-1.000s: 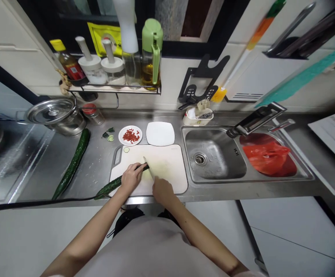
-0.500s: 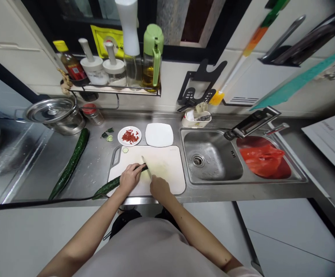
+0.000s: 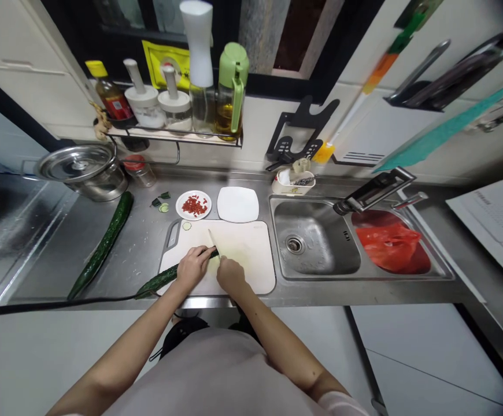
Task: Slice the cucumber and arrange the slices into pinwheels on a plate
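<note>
My left hand [image 3: 193, 266] presses a dark green cucumber [image 3: 158, 280] against the white cutting board [image 3: 254, 263]; the cucumber slants across the board's lower left edge. In my right hand [image 3: 230, 276] is a knife [image 3: 214, 240], its blade pointing up and left beside the cucumber's right end. Fingers hide most of the handle. One thin cucumber slice [image 3: 187, 226] lies near the board's top left corner. A second, whole cucumber [image 3: 102, 245] rests on the steel counter to the left.
Behind the board stand a plate of red bits [image 3: 194, 205] and a white square plate [image 3: 238, 204]. Cucumber scraps [image 3: 161, 202] lie beside them. A steel pot [image 3: 87, 173] is at back left. The sink [image 3: 316, 237] and a red plastic bag [image 3: 388, 247] are on the right.
The knife and my right hand have shifted slightly left, and the blade is now closer to my left fingers on the cucumber. The whole view has moved a little.
</note>
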Tool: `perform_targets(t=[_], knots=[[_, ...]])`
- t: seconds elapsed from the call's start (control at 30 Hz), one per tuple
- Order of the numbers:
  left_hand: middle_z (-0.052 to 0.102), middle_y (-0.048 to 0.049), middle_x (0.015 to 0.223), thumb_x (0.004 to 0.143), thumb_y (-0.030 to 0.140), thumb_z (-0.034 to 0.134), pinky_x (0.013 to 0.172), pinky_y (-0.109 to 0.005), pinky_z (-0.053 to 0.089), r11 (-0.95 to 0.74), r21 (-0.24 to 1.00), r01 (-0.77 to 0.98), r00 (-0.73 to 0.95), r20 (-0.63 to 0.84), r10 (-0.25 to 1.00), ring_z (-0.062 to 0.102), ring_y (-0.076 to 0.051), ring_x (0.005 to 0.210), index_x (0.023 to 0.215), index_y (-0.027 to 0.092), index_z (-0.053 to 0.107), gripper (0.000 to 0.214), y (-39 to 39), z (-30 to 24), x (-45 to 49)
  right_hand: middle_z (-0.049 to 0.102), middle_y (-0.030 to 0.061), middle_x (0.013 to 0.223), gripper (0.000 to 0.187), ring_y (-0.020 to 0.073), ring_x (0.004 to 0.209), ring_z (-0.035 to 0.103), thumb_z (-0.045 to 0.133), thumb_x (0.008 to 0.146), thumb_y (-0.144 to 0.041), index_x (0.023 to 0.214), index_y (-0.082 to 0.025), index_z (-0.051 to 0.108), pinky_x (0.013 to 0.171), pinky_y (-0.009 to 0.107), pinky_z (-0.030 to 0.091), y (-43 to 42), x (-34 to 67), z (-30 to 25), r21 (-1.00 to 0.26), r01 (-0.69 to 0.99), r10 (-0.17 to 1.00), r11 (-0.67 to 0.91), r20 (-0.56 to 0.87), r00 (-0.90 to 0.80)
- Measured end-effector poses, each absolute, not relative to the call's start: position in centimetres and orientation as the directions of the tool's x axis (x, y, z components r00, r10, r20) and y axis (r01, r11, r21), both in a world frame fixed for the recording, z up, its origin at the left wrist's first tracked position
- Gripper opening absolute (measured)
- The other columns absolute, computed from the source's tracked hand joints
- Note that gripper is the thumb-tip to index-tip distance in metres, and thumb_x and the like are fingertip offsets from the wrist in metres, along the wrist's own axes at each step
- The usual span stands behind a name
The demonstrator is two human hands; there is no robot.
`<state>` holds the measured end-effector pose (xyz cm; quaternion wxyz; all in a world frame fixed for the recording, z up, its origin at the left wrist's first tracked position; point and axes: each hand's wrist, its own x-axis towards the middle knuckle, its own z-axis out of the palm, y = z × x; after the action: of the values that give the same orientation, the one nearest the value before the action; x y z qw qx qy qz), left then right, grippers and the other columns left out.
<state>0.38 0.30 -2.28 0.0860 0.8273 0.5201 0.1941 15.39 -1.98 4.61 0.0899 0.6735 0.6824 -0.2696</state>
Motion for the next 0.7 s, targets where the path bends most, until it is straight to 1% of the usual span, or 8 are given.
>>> perform_targets(t=[0.1, 0.23, 0.5, 0.7], knots=[[0.063, -0.0045, 0.107, 0.091, 0.024, 0.047, 0.08, -0.028, 0.048, -0.445, 0.351, 0.824, 0.384, 0.234, 0.893, 0.054, -0.018, 0.095, 0.123, 0.03, 0.06, 0.035, 0.3, -2.3, 0.4, 0.067, 0.0148, 0.098, 0.028, 0.0213, 0.094, 0.065, 0.036, 0.088, -0.012, 0.111, -0.012, 0.054, 0.079, 0.03, 0.048, -1.6, 15.2, 4.3, -0.278, 0.959, 0.887, -0.055, -0.455, -0.081], [0.063, -0.0042, 0.108, 0.092, 0.025, 0.046, 0.081, -0.029, 0.048, -0.457, 0.355, 0.816, 0.388, 0.25, 0.887, 0.054, -0.017, 0.094, 0.122, 0.03, 0.06, 0.034, 0.2, -2.3, 0.4, 0.067, 0.0146, 0.099, 0.028, 0.0214, 0.096, 0.065, 0.036, 0.089, -0.013, 0.111, -0.012, 0.054, 0.079, 0.029, 0.047, -1.3, 15.2, 3.9, -0.283, 0.958, 0.895, -0.052, -0.439, -0.081], [0.062, -0.004, 0.106, 0.091, 0.024, 0.048, 0.082, -0.029, 0.048, -0.45, 0.349, 0.822, 0.368, 0.278, 0.887, 0.054, -0.017, 0.095, 0.122, 0.032, 0.06, 0.035, -0.1, -2.5, 0.7, 0.067, 0.013, 0.101, 0.028, 0.0203, 0.099, 0.064, 0.037, 0.09, -0.015, 0.114, -0.014, 0.051, 0.08, 0.029, 0.047, -1.4, 15.6, 4.0, -0.249, 0.967, 0.878, -0.057, -0.473, -0.07], [0.062, -0.0033, 0.107, 0.091, 0.023, 0.048, 0.081, -0.029, 0.048, -0.447, 0.363, 0.817, 0.364, 0.277, 0.889, 0.054, -0.017, 0.096, 0.121, 0.032, 0.06, 0.034, -0.2, -2.2, 0.9, 0.067, 0.0156, 0.1, 0.026, 0.0236, 0.096, 0.065, 0.037, 0.089, -0.013, 0.11, -0.013, 0.052, 0.077, 0.033, 0.047, -2.9, 16.0, 4.2, -0.217, 0.971, 0.847, -0.096, -0.531, -0.035]])
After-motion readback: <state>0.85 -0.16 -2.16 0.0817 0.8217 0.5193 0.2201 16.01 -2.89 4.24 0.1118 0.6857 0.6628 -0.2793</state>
